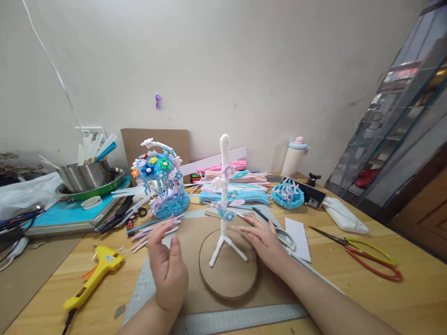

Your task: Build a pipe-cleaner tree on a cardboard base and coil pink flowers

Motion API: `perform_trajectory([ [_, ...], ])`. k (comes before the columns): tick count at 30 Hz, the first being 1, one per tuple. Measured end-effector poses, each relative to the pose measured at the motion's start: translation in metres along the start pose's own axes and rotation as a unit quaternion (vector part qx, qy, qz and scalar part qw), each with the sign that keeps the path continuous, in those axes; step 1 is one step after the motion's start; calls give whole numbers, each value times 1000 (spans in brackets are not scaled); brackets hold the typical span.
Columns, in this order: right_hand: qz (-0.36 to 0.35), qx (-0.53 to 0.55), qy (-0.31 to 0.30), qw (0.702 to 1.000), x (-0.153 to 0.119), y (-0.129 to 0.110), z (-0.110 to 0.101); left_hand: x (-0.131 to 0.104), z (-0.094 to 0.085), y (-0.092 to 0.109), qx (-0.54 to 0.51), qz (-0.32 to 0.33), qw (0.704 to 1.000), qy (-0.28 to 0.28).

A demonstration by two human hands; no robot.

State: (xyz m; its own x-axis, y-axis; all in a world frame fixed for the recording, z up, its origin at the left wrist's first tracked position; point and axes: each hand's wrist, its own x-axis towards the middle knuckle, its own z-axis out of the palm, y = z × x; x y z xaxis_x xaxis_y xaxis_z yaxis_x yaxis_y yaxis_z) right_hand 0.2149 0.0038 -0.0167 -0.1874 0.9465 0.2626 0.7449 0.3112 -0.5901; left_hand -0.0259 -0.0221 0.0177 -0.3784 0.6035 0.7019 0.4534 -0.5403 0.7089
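Note:
A white wrapped stem [224, 186] with pink and blue pipe-cleaner flowers stands upright on splayed white legs. Beneath it lies a round cardboard disc [228, 281]. To the left of the stem my left hand [167, 265] is raised with its fingers apart, holding nothing visible. My right hand [263, 237] reaches in from the other side, fingers stretched out beside the stem's lower part; whether a fingertip touches anything I cannot tell. Behind my left hand stands a finished-looking blue flower ornament [157, 181] with a curved white stem.
A yellow glue gun [96, 274] lies at left, and open scissors [370, 256] lie at right. Bundles of pipe cleaners [233, 195] fill the back, near a small blue basket [288, 194] and a bottle [295, 156]. Steel bowls [84, 177] stand back left. A cutting mat [240, 318] underlies cardboard.

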Motion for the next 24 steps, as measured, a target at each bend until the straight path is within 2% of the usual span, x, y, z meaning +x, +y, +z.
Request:
perform_trajectory([
  [2, -1, -1, 1, 1000, 0, 0, -1, 1, 0, 6, -40, -15, 995, 89],
  [4, 0, -1, -3, 1000, 0, 0, -1, 0, 1, 7, -42, 11, 996, 83],
  [6, -1, 0, -5, 1000, 0, -1, -1, -4, 1, 5, -13, 72, 997, 12],
  [8, -5, 2, -6, 1000, 0, -2, -1, -8, 2, 0, 64, 104, 986, -114],
  [11, -20, 6, -17, 1000, -2, -5, 1, -12, 6, -10, 199, 44, 932, -300],
  [13, -29, 13, -28, 999, -4, -8, 2, -16, 10, -16, 241, -2, 898, -369],
  [15, -37, 23, -39, 998, -7, -12, 3, -20, 13, -20, 252, -20, 883, -396],
  [24, -85, 44, -60, 994, -16, -27, 5, -32, 14, -23, 291, -38, 855, -428],
])
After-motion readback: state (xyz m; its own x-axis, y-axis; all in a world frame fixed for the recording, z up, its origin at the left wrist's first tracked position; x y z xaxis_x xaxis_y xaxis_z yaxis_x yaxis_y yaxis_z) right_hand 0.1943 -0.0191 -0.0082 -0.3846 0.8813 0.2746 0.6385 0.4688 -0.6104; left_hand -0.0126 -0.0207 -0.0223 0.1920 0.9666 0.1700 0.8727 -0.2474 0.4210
